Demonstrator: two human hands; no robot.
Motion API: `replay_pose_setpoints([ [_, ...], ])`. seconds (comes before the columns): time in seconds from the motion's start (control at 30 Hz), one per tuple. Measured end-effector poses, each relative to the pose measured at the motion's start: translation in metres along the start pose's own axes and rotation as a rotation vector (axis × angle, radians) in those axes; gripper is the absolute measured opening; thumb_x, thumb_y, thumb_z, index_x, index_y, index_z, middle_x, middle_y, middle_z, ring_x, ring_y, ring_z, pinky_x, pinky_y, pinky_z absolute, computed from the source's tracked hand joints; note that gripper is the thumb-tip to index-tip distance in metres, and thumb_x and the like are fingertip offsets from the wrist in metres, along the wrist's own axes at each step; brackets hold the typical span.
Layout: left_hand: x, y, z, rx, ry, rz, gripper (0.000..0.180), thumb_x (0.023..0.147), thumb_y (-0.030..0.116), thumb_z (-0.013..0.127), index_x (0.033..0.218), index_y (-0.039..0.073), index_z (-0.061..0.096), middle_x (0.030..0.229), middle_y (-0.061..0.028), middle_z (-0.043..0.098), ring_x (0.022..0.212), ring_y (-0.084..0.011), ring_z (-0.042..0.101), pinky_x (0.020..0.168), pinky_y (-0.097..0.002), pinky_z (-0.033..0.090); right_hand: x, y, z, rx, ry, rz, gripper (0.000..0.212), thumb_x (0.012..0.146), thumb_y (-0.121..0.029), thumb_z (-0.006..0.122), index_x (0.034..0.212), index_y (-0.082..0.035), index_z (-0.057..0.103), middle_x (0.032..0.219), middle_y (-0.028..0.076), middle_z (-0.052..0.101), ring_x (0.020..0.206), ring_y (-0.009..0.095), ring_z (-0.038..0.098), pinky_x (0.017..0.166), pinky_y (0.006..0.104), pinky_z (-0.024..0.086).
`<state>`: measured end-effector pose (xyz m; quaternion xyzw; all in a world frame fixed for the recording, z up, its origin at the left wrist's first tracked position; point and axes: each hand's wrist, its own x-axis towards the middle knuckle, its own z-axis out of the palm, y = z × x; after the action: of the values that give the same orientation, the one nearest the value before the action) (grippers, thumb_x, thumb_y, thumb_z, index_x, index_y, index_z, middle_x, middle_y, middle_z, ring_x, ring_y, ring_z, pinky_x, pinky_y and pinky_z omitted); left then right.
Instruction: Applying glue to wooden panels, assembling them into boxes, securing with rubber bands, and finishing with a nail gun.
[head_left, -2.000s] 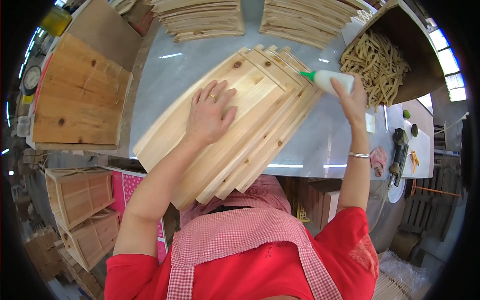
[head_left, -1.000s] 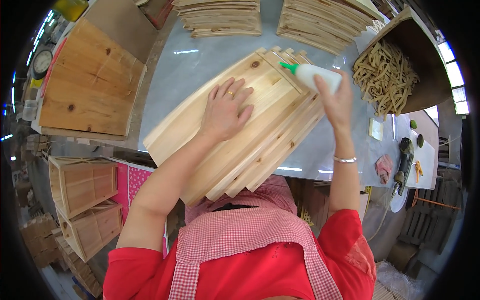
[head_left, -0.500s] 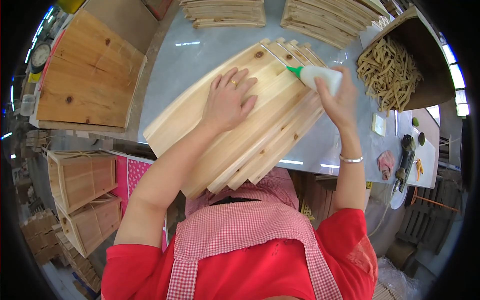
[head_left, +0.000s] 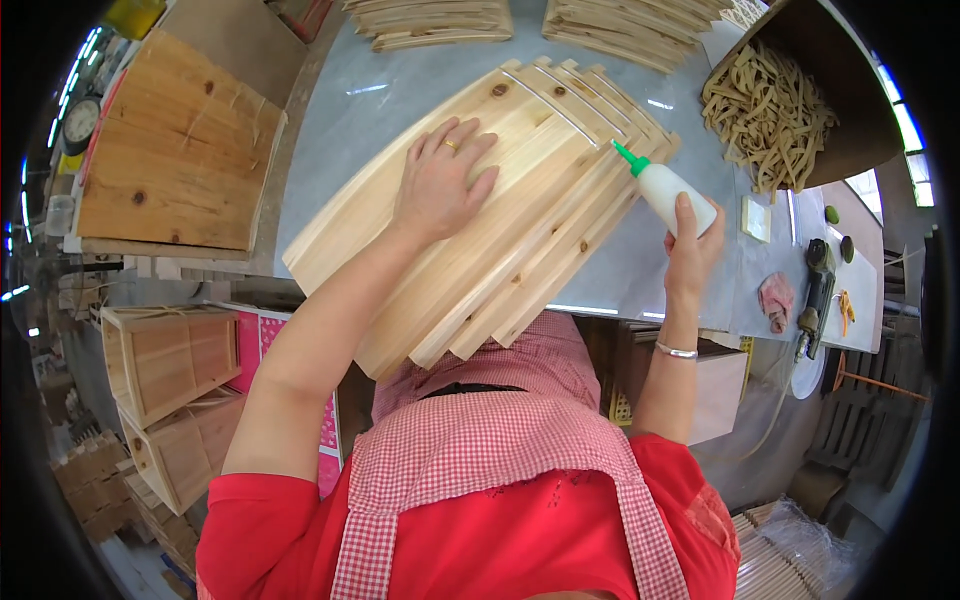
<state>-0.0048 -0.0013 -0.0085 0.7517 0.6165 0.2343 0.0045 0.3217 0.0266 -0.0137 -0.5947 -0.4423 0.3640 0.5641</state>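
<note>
A fanned stack of pale pine boards [head_left: 520,200] lies slantwise on the grey tabletop, its near ends jutting over the front edge. My left hand [head_left: 440,180] rests with spread fingers on the top board. In my right hand [head_left: 692,245] is a white glue bottle [head_left: 676,196] with a green nozzle, tilted so its tip points up and left, close to the stepped far ends of the boards. Thin whitish lines of glue [head_left: 550,104] run along grooves near those far ends.
More board stacks [head_left: 440,25] stand at the table's far side. A tipped box holds wooden strips [head_left: 765,115] at right, near a pink cloth [head_left: 775,300] and a dark power tool [head_left: 815,290]. Large wooden panels [head_left: 180,145] stand left, above wooden boxes [head_left: 175,360].
My right hand has drawn the glue bottle right and slightly down, its nozzle now farther along the board ends. My left hand stays on the top board.
</note>
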Motion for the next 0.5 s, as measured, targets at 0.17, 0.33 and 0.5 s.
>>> replay_pose_setpoints([
  [0.17,0.0,-0.001,0.001,0.021,0.014,0.007,0.04,0.092,0.031,0.06,0.129,0.014,0.062,0.141,-0.0132,0.053,0.136,-0.033,0.043,0.112,-0.0473,0.032,0.002,0.009,0.008,-0.053,0.03,-0.034,0.047,0.088,-0.033,0.076,0.114,0.001,0.055,0.09,0.007,0.061,0.062,0.01,0.053,0.047,0.0238,0.042],
  [0.33,-0.004,-0.007,0.007,0.005,0.023,-0.001,0.042,0.093,0.036,0.058,0.129,0.014,0.062,0.142,-0.0123,0.053,0.137,-0.0328,0.042,0.112,-0.0494,0.031,-0.03,0.004,0.006,-0.097,-0.067,-0.02,0.046,0.088,-0.032,0.076,0.112,0.002,0.056,0.089,0.007,0.061,0.061,0.01,0.053,0.046,0.0239,0.041],
  [0.5,-0.004,-0.008,0.009,0.03,0.067,0.015,0.042,0.094,0.037,0.056,0.129,0.015,0.061,0.141,-0.012,0.054,0.136,-0.0323,0.043,0.111,-0.0492,0.033,-0.093,-0.004,0.008,-0.064,-0.193,-0.002,0.041,0.089,-0.027,0.075,0.111,0.002,0.056,0.09,0.007,0.061,0.067,0.011,0.055,0.054,0.0256,0.045],
])
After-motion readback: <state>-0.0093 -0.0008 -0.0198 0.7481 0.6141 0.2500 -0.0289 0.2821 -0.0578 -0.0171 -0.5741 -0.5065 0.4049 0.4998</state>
